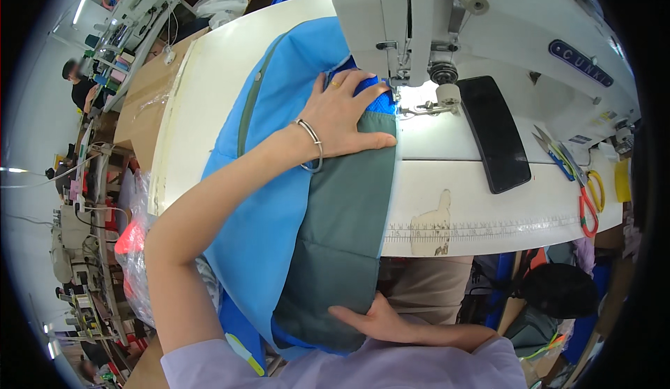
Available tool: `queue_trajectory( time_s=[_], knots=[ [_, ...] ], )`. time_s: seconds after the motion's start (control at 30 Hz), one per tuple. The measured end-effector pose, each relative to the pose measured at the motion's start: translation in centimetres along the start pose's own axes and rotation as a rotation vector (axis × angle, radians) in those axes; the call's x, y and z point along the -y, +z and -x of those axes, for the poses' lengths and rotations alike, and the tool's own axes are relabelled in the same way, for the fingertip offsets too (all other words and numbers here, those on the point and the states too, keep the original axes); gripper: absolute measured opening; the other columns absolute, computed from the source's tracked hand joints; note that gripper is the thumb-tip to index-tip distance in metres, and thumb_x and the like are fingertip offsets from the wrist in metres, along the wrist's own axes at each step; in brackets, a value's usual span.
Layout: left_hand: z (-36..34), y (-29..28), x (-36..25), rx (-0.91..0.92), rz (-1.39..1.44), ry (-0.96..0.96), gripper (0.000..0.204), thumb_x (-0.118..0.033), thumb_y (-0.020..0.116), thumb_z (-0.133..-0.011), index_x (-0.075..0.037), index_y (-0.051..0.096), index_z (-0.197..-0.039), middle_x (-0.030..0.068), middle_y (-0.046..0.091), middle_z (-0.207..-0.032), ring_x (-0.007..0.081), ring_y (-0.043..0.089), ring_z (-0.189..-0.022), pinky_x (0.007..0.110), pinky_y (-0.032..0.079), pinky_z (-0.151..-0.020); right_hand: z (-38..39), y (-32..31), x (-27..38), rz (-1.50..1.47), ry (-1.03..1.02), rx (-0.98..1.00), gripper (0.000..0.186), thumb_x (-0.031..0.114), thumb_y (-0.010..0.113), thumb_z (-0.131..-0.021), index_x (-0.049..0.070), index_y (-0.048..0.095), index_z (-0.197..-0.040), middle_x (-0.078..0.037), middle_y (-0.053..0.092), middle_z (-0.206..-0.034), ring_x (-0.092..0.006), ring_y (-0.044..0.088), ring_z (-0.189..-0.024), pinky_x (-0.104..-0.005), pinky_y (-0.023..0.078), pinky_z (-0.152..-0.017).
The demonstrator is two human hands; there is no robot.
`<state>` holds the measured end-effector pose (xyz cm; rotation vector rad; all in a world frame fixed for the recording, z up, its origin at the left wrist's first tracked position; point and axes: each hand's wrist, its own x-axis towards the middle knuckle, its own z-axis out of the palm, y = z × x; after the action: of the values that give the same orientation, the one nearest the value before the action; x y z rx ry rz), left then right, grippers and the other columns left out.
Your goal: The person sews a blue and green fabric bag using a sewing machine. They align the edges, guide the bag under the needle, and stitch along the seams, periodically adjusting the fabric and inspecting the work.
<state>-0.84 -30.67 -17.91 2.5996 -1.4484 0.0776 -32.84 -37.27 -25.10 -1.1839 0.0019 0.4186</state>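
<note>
A sewn piece of light blue and dark grey-green fabric runs from the sewing machine down to my lap. Bright blue lining shows at its top edge, and a dark zip-like strip curves along its left part. My left hand, with a bracelet and a ring, lies spread on the fabric just left of the lit presser foot. Lower down, my right hand holds the grey-green edge, thumb on top and fingers hidden underneath. The needle tip is too small to make out.
Right of the needle, a black phone lies on the white machine table. Scissors with red handles and another yellow-handled pair lie farther right. A printed ruler follows the front edge. A person sits far left by other machines.
</note>
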Motion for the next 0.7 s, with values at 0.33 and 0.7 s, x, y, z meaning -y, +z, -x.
queue_trajectory(
  time_s=[0.33,0.7],
  knots=[
    [-0.2,1.6,-0.1,-0.076,-0.024,-0.004,0.089,-0.070,0.068,-0.085,-0.006,0.054,-0.145,0.0198,0.051,-0.140,0.0406,0.042,-0.139,0.061,0.025,-0.121,0.0,-0.3,1.5,-0.029,-0.048,-0.041,0.026,0.011,0.074,-0.096,-0.002,0.069,-0.118,-0.008,0.074,-0.111,-0.0143,0.069,-0.100,-0.0305,0.056,-0.087],
    [2.8,-2.6,-5.5,-0.164,0.095,0.013,0.039,-0.038,0.082,-0.079,-0.007,0.063,-0.093,0.0089,0.065,-0.091,0.0302,0.063,-0.089,0.043,0.048,-0.084,-0.2,0.0,3.2,0.560,-0.349,-0.156,0.032,0.029,0.071,-0.095,-0.002,0.069,-0.089,-0.018,0.066,-0.065,-0.0376,0.064,-0.055,-0.0442,0.052,-0.054]
  ],
)
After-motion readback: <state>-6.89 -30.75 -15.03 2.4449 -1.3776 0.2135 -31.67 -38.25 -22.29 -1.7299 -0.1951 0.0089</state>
